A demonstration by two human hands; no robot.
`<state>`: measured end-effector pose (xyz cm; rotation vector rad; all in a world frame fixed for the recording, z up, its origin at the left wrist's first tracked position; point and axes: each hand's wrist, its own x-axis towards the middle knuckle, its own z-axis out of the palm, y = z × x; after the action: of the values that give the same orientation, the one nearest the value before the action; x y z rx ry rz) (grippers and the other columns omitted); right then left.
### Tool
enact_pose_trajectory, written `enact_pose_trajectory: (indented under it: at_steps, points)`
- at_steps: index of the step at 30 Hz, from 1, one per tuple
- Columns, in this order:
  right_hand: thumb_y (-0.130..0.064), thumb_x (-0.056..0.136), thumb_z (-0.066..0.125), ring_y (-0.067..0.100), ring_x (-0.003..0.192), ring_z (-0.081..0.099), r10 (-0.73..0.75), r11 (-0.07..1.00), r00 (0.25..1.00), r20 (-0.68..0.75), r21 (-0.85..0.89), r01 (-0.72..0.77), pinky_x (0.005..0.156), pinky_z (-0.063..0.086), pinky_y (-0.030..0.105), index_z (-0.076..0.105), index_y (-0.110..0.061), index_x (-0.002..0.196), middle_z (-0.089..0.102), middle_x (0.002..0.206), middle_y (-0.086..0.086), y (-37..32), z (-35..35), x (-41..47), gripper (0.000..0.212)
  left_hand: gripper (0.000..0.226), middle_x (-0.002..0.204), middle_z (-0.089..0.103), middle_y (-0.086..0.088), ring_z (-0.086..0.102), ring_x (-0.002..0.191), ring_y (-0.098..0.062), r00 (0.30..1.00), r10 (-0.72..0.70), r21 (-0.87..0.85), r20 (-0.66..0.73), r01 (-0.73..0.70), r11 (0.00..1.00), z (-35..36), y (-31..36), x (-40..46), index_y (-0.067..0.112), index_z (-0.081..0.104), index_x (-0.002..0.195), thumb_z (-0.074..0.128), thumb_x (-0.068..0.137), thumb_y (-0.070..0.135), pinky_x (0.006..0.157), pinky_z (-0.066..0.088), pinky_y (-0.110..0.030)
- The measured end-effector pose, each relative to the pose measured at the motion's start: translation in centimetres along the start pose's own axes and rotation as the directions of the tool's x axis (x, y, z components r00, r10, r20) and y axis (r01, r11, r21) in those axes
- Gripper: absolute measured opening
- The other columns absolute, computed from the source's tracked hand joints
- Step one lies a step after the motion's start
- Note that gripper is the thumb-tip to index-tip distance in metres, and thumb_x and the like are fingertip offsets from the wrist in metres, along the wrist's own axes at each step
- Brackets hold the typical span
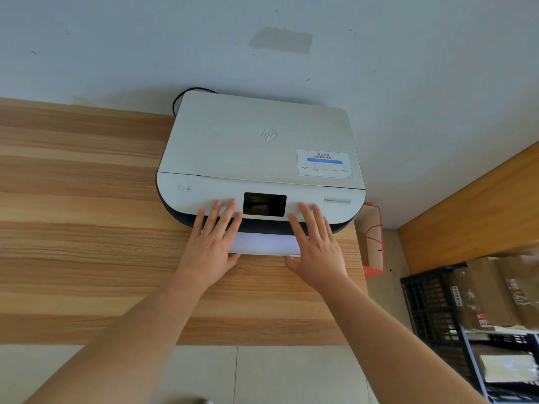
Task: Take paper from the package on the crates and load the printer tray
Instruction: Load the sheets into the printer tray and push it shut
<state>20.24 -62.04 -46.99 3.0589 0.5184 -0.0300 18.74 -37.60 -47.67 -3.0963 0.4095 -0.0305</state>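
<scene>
Centre frame: left hand (pixel 210 243) and right hand (pixel 315 246), flat and spread wide, are pressing paper (pixel 264 243) into printer (pixel 262 158) tray; loading appears nearly complete.

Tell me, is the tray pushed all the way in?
No. The tray juts out from under the printer, white paper showing between both hands, left and right.

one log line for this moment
left hand flat on tray | right hand flat on tray | tray part out of printer
</scene>
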Motion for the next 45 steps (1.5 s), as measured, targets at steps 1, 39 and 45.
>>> enact_pose_trajectory:
  at_steps: [1,39,45]
  points:
    - [-0.048,0.078,0.071,0.033,0.15,0.0,0.001,1.0,1.0,-0.012,-0.005,-0.001,0.119,0.007,0.046,0.021,-0.017,0.152,0.007,0.162,0.014,0.0,0.2,0.1,0.095,0.089,0.161,0.01,-0.011,0.01,0.148,-0.034,1.0,0.006,-0.003,-0.005,-0.006,1.0,0.1,-0.1,0.1,0.013,0.032,0.148,0.075,0.074,0.04,0.116,0.018,-0.057]
    - [-0.024,0.073,0.076,0.034,0.131,0.041,0.054,0.998,0.937,-0.345,-0.015,-0.063,0.098,0.044,0.048,0.046,-0.022,0.132,0.036,0.139,0.008,-0.5,2.6,2.2,0.066,0.062,0.137,0.033,-0.013,0.042,0.126,-0.038,0.939,-0.087,-0.002,-0.332,0.091,0.996,2.5,1.0,2.3,0.014,0.045,0.134,0.073,0.078,0.022,0.108,0.032,-0.058]
    - [-0.019,0.073,0.074,0.032,0.131,0.034,0.024,0.998,0.954,-0.299,-0.043,-0.038,0.1,0.04,0.046,0.043,-0.021,0.137,0.032,0.141,0.009,0.0,1.6,2.3,0.071,0.069,0.138,0.032,-0.014,0.037,0.127,-0.036,0.957,-0.117,-0.035,-0.266,0.112,0.993,1.7,1.3,2.3,0.015,0.044,0.136,0.076,0.075,0.02,0.11,0.031,-0.058]
